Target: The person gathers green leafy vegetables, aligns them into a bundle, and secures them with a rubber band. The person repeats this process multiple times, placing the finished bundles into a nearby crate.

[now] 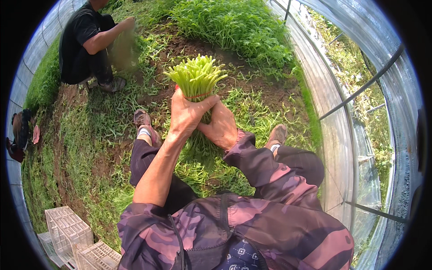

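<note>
A bundle of leafy green vegetable stalks (197,76) is held upright before me, its pale cut ends up and its leaves hanging down below my hands. A red band (198,96) runs around the stalks just above my fingers. My left hand (185,109) grips the bundle from the left side, its thumb reaching across the front. From the right, my right hand (221,126) closes round the lower stems, its upper fingers meeting the left thumb. Parts of both hands' fingers are hidden behind the bundle.
Uncut leafy plants (233,25) stand ahead. A co-worker in black (87,44) crouches at the upper left; another person (21,131) is at the far left. Plastic crates (69,229) lie lower left. Cut greens litter the soil; a plastic-film greenhouse wall (337,135) curves along the right.
</note>
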`<state>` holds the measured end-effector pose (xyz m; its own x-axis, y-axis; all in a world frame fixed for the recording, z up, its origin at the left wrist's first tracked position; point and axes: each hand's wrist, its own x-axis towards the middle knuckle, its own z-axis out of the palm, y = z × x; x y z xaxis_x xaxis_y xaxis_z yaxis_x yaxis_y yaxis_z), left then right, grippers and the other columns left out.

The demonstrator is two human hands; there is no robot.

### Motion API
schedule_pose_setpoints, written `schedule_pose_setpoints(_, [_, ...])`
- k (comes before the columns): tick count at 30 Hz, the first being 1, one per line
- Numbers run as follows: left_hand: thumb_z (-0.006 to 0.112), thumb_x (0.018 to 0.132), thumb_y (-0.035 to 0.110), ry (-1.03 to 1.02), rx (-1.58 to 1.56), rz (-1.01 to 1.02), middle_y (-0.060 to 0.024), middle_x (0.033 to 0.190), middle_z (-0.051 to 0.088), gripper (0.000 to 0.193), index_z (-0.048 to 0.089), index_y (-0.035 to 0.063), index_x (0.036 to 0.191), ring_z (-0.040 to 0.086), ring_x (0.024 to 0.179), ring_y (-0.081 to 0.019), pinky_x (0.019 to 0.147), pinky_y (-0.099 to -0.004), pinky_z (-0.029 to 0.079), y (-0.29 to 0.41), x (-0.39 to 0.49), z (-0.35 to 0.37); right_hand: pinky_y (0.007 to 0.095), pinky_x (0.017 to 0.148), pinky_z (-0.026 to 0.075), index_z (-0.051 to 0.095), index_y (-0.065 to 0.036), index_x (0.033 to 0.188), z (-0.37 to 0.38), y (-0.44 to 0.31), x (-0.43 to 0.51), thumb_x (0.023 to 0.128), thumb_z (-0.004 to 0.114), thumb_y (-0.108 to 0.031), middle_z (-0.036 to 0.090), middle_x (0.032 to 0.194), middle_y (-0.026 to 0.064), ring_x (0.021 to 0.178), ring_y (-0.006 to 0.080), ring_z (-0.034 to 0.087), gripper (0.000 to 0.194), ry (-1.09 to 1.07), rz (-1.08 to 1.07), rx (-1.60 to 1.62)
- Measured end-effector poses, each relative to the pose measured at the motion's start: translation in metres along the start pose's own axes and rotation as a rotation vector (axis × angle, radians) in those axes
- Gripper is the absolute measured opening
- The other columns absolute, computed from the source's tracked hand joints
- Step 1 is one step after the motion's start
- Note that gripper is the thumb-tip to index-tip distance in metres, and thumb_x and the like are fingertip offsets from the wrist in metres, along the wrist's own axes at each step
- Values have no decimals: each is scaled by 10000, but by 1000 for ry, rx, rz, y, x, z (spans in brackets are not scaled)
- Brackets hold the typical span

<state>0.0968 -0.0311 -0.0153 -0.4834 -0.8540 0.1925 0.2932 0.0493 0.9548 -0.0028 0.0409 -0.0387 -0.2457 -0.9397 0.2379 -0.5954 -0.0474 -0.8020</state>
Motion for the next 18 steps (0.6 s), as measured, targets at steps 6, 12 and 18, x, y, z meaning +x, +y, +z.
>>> schedule_pose_setpoints(6, [781, 777, 18, 41, -117, -52, -45, 993, 690, 356, 627, -2, 1098, 650, 892, -128, 810, -285, 533, -11, 3, -13, 454, 991, 450, 500, 11, 1346, -30, -4, 8, 706, 832, -423, 617, 1224, 233, 1134, 383, 599, 842, -197, -91, -56])
schedule_pose_setpoints(12, [770, 782, 80, -13, -282, -145, -56, 940, 684, 325, 640, 6, 1071, 658, 802, -150, 719, -319, 556, 11, 3, -26, 382, 829, 515, 718, -64, 1023, -79, -25, 31, 825, 765, -159, 696, 967, 87, 934, 266, 663, 224, 148, -401, -78])
schedule_pose_setpoints(18, [752, 795, 118, -104, -456, -205, -60, 1015, 664, 458, 580, 13, 1207, 668, 850, -158, 753, -330, 583, 8, -2, -30, 360, 704, 548, 667, -58, 925, -69, -43, 57, 798, 736, -70, 660, 888, 75, 828, 279, 667, 146, 81, -764, -165])
